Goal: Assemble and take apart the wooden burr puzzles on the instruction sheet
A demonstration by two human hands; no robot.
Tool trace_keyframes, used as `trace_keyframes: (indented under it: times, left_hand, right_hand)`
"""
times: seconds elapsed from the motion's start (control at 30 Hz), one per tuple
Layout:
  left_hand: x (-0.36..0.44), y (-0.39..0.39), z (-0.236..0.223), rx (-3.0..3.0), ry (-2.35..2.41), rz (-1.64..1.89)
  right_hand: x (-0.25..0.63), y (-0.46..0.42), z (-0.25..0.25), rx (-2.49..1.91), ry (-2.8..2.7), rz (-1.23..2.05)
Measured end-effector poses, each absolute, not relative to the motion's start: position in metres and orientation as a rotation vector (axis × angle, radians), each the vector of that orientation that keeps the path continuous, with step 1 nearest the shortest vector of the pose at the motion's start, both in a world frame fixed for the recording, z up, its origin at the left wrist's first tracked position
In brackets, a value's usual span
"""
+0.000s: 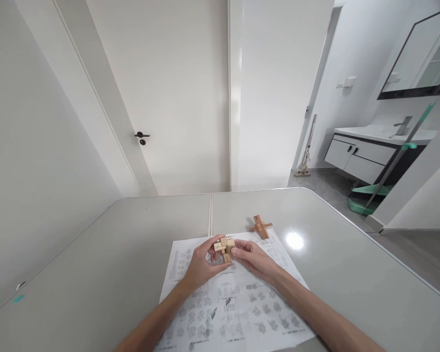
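Between my two hands is a wooden burr puzzle (224, 248) made of pale interlocking blocks, some marked with dark figures. My left hand (204, 259) curls around its left side, thumb underneath and fingers behind. From the right, my right hand (252, 255) grips the puzzle with thumb in front and fingers partly hidden behind. Below the hands lies a large printed sheet (238, 313) covered in small grey diagrams. Beyond the sheet's top right corner lies a darker wooden puzzle piece cluster (261, 227), its sticks crossing one another, touched by neither hand.
The grey table (95, 264) has a seam down its middle and a rounded far right corner. A white door (176, 98) stands behind it. At the right are a sink cabinet (363, 154), a green dustpan (363, 206) and a mop (308, 151).
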State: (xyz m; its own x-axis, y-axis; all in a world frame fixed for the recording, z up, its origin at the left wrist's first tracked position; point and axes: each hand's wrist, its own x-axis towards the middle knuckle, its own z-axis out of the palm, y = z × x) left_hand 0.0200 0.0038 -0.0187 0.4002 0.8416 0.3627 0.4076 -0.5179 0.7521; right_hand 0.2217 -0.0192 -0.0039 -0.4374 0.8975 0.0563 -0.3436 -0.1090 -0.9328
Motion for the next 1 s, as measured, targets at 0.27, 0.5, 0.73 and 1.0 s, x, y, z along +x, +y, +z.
trace_keyframes:
  times: [0.27,0.5,0.73,1.0]
  left_hand:
    - [0.021,0.002,-0.015,2.183,1.045,0.999]
    - [0.021,0.002,-0.019,2.240,0.972,1.052]
    - [0.022,0.003,-0.017,2.145,0.938,1.112]
    - [0.022,0.003,-0.014,2.034,0.953,1.079]
  right_hand:
    - [0.221,-0.019,-0.010,-0.653,-1.249,1.698]
    - [0.221,-0.022,-0.008,-0.755,-1.308,1.684]
    - [0.217,-0.019,-0.020,-0.767,-1.301,1.522]
    - [0.213,-0.018,-0.026,-0.924,-1.613,0.937]
